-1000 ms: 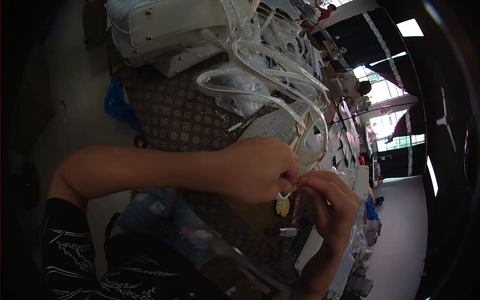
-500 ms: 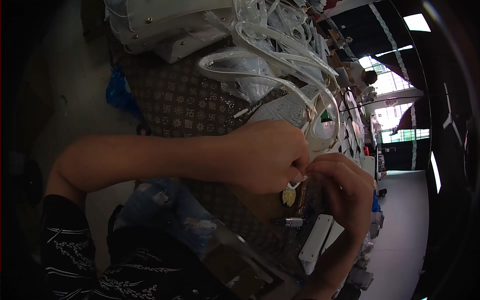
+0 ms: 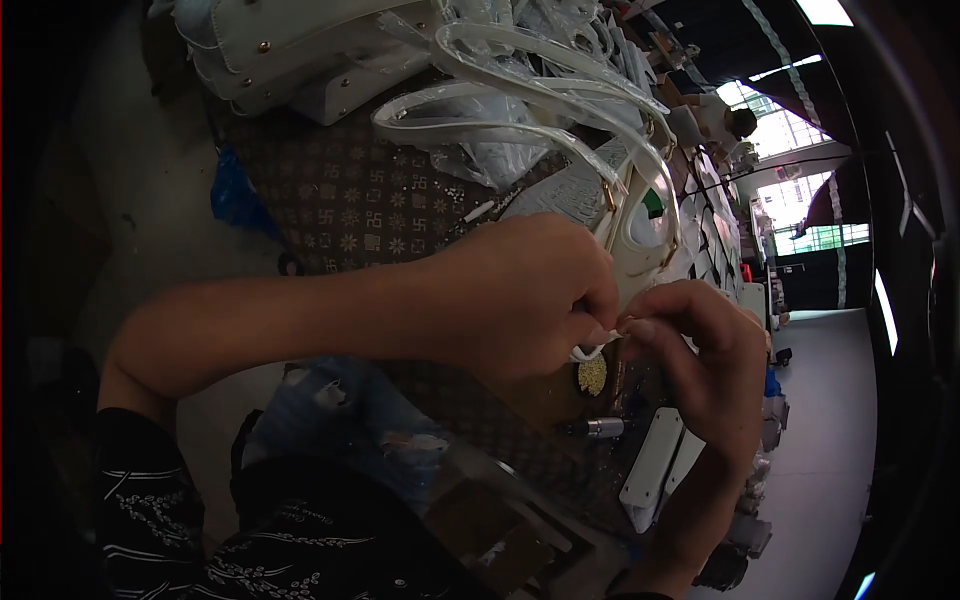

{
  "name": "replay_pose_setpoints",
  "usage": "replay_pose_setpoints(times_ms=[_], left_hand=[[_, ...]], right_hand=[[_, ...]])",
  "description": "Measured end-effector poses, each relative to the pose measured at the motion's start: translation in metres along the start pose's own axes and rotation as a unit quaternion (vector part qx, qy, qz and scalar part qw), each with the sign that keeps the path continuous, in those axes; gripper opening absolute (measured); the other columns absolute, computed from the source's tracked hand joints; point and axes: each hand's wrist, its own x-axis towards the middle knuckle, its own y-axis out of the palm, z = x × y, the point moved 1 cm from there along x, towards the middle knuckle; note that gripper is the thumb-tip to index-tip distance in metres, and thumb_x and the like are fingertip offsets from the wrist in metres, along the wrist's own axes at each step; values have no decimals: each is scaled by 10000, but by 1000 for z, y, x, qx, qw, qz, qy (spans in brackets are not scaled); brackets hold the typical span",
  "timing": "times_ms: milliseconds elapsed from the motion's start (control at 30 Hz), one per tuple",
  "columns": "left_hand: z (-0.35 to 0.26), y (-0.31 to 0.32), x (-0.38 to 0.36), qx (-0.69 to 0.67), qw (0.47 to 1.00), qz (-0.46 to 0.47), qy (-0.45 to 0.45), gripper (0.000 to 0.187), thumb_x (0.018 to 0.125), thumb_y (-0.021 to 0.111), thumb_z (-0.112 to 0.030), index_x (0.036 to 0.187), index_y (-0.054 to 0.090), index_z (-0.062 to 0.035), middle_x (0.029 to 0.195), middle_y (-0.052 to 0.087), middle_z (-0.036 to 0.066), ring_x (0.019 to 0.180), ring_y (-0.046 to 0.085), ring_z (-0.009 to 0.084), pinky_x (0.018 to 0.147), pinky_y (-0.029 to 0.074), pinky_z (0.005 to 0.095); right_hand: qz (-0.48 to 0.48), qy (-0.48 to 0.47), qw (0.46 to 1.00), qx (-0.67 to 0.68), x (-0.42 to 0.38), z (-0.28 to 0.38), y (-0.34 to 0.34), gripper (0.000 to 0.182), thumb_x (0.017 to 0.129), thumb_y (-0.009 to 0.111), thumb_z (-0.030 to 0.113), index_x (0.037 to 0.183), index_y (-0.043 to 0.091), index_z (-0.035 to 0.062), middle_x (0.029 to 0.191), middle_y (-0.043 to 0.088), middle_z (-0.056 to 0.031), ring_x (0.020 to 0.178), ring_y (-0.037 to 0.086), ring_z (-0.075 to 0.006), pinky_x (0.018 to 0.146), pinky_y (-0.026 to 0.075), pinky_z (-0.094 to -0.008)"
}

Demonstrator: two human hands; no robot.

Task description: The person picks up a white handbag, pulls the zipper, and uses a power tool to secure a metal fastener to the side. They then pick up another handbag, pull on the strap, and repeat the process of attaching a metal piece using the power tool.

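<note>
My left hand (image 3: 530, 295) is closed, pinching a thin white strap (image 3: 590, 352) that curls below its fingertips. Close against it, the thumb and forefinger of my right hand (image 3: 705, 350) press together at the strap's end. Whatever tiny piece may lie between the right fingertips is hidden. Just below the hands sits a small dark dish of gold-coloured bits (image 3: 592, 377), too small to name. Beyond the hands, white bag straps (image 3: 560, 90) with gold fittings lie looped, partly in clear plastic.
White bags (image 3: 300, 50) with gold studs are piled on the brown patterned cloth (image 3: 370, 200). A metal cylinder (image 3: 604, 428) and a white studded piece (image 3: 652, 455) lie near my right forearm. A blue bag (image 3: 238, 195) hangs at the cloth's edge. Another person (image 3: 715, 118) is farther off.
The view has shifted slightly. Both hands stay fingertip to fingertip at the strap, with the right thumb now showing more plainly against the forefinger.
</note>
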Motion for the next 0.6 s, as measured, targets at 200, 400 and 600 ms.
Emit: replay_pose_setpoints(times_ms=[200, 400, 600], left_hand=[[1, 2, -1, 7, 1000, -16, 11, 102, 921, 746, -85, 972, 776, -1, 888, 700, 95, 721, 664, 243, 667, 527, 360], [-4, 5, 1, 31, 999, -11, -10, 81, 924, 745, -82, 955, 774, -13, 861, 686, 74, 711, 662, 228, 644, 522, 361], [-3, 6, 2, 36, 999, -35, 16, 63, 923, 746, -82, 937, 770, -25, 847, 678, 70, 700, 650, 221, 638, 517, 355]], right_hand=[[-59, 126, 979, 150, -15, 0, 11, 68, 984, 695, -24, 1050, 696, -43, 876, 764, -83, 785, 748, -117, 666, 553, -231], [-92, 148, 964, 198, -21, -1, 17, 85, 993, 705, -6, 1064, 701, -54, 905, 770, -90, 811, 742, -106, 682, 540, -214], [-114, 109, 970, 186, -25, -6, 22, 74, 992, 709, -5, 1046, 703, -55, 896, 773, -85, 802, 742, -102, 694, 553, -219]])
